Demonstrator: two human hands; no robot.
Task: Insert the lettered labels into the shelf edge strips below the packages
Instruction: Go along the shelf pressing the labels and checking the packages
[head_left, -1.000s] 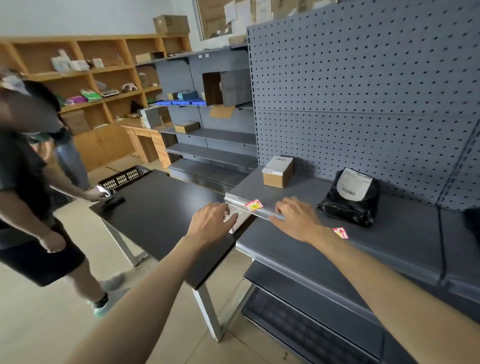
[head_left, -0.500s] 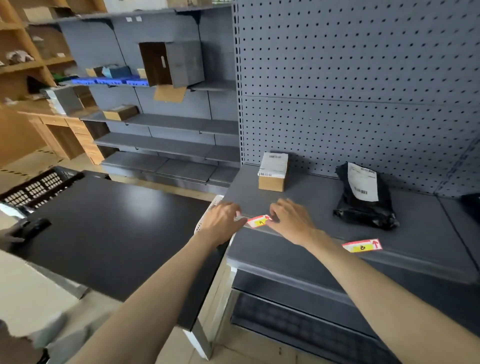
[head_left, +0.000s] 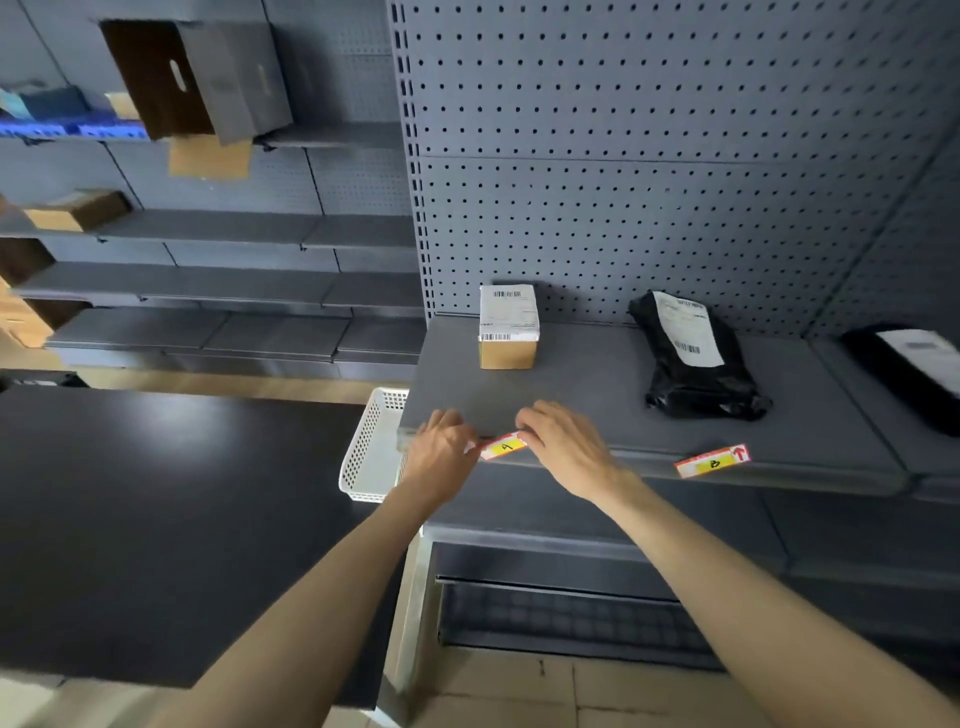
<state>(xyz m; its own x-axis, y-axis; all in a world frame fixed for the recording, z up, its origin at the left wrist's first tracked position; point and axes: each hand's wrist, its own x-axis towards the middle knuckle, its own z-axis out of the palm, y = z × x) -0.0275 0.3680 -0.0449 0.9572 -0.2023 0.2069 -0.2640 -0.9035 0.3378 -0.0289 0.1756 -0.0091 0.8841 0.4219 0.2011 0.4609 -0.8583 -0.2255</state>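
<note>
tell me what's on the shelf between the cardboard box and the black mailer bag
Nothing: in the head view the grey shelf is bare between the cardboard box and the black mailer bag.

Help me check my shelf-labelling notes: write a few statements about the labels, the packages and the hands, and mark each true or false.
1. Both hands are at the label marked A on the shelf edge strip. True: the left hand is at its left end, the right hand at its right end.
2. The label marked B sits below the cardboard box. False: it sits below the black poly bag; the cardboard box stands above label A.
3. A white perforated basket is left of the shelf. True.
4. The black poly bag has no shipping label. False: a white one is on it.
</note>
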